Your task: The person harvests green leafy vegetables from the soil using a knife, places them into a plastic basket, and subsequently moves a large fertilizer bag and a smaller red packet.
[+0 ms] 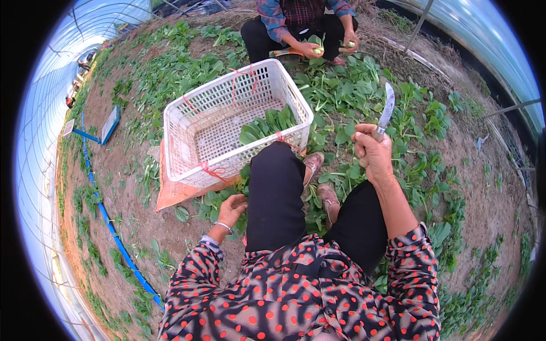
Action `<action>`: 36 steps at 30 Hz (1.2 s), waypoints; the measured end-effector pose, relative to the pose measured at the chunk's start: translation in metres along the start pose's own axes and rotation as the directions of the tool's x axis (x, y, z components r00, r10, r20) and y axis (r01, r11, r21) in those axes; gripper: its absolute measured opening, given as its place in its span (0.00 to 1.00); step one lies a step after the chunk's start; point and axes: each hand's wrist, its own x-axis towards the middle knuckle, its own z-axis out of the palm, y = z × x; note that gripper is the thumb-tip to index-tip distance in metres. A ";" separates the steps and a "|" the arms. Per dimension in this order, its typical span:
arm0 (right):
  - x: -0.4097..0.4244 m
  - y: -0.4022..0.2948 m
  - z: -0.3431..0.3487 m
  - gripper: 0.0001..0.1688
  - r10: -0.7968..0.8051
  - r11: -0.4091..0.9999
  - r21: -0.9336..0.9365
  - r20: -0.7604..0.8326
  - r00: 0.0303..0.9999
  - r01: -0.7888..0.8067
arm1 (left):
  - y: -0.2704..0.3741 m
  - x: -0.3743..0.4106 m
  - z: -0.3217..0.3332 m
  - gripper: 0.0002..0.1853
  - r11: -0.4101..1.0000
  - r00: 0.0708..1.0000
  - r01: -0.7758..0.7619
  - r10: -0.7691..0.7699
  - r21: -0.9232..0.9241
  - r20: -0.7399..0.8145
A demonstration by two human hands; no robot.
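Note:
My right hand [373, 154] is closed around the handle of a knife [387, 107], its curved blade pointing up and away from me. Beside my left knee, my left hand [232, 211] hangs low next to leafy greens [213, 205]; whether its fingers hold any is unclear. In front of my left knee stands a white plastic crate [200, 168] with slotted walls and red ties. A small bunch of leafy greens [271, 123] lies inside, at the crate's near right corner.
Across from me a squatting person [298, 30] holds cut greens in both hands. Orange sheeting [175, 192] lies under the crate. A blue hose [115, 234] runs along the left, near a blue-framed scale-like object [110, 125]. Leafy plants [341, 85] cover the soil ahead and right.

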 end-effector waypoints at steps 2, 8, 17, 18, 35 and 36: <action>0.003 0.007 -0.003 0.08 0.046 0.998 0.031 -0.036 0.998 -0.045 | 0.011 -0.004 0.006 0.20 0.999 1.000 0.017 -0.017 0.033 -0.004; 0.029 0.042 0.028 0.07 0.012 0.973 0.227 0.153 0.988 -0.046 | 0.047 -0.030 -0.010 0.20 0.994 0.998 -0.036 0.042 0.105 -0.055; 0.048 0.080 0.073 0.11 0.243 0.859 0.387 0.268 0.932 -0.335 | 0.209 -0.017 -0.069 0.20 0.876 0.949 -0.141 0.252 0.462 -0.188; 0.048 0.085 0.079 0.12 0.262 0.846 0.388 0.293 0.920 -0.365 | 0.226 -0.012 -0.065 0.21 0.807 0.950 -0.161 0.283 0.569 -0.133; 0.017 0.122 0.155 0.07 0.551 0.757 0.103 0.431 0.714 -0.646 | 0.105 -0.003 -0.106 0.20 0.910 0.977 0.167 -0.205 0.380 0.061; 0.016 0.126 0.156 0.06 0.571 0.748 0.075 0.434 0.697 -0.660 | 0.102 0.004 -0.114 0.19 0.909 0.918 0.356 -0.383 0.218 0.099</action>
